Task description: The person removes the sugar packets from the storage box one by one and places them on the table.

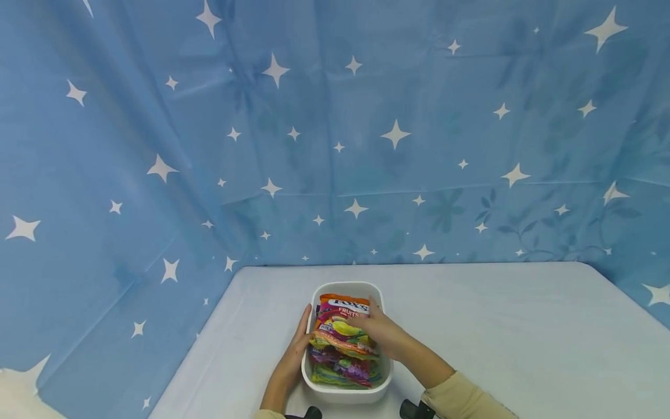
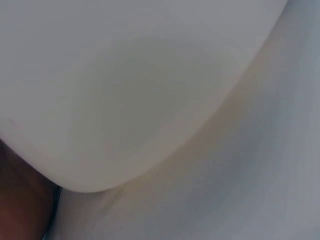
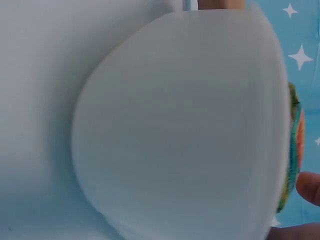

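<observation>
"Where's the orange Fox's packet?"

"In the white tub, on top of other packets."

"And the hands?"

"The right hand grasps that packet at its right side — thumb across the printed front. The left hand isn't clenched; its fingers lie straight along the tub's left wall, thumb at the rim."

"What's underneath?"

"A white tabletop — with a starry blue curtain behind."

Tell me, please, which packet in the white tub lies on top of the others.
The packet with the orange top edge and FOX'S lettering: most of its printed front shows, whereas the other packets are partly covered.
</observation>
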A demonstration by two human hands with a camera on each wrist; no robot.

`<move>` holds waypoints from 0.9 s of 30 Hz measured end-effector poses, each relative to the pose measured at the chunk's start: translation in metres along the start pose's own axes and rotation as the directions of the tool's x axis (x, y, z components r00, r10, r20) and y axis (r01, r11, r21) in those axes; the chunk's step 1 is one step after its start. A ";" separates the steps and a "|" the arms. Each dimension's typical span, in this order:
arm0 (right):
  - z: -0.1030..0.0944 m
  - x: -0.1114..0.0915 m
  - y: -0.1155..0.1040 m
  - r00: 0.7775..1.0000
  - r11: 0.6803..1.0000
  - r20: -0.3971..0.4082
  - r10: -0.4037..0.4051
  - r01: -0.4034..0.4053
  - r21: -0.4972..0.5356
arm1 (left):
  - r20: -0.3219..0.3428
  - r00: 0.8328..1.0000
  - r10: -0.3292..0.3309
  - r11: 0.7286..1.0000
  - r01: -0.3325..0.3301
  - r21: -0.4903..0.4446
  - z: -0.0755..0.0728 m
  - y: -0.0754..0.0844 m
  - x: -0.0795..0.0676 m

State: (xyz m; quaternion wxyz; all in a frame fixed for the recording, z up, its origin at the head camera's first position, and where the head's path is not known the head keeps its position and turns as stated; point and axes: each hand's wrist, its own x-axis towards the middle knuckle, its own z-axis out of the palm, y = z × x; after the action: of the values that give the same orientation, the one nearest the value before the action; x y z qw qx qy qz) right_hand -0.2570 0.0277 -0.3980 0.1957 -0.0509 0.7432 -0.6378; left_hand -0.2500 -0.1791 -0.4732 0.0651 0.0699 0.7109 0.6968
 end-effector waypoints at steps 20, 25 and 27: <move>0.007 0.002 0.019 0.990 0.996 -0.106 -0.090 0.088 -0.024 | 0.007 1.000 0.014 1.000 -0.014 -0.009 -0.002 -0.001 0.000; 0.010 0.005 0.024 0.994 0.997 -0.087 -0.061 0.065 0.048 | 0.026 0.999 0.037 0.999 -0.037 -0.004 -0.003 -0.005 0.000; 0.011 0.007 0.025 0.996 0.996 -0.060 -0.071 0.074 0.051 | 0.023 0.999 0.039 0.999 -0.039 -0.003 -0.004 -0.005 0.000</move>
State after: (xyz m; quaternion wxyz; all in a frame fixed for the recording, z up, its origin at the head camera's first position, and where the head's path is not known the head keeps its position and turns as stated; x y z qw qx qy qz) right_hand -0.2550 0.0200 -0.4247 0.1521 -0.0541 0.7289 -0.6653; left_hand -0.2505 -0.1828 -0.4783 0.0600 0.0918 0.7078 0.6979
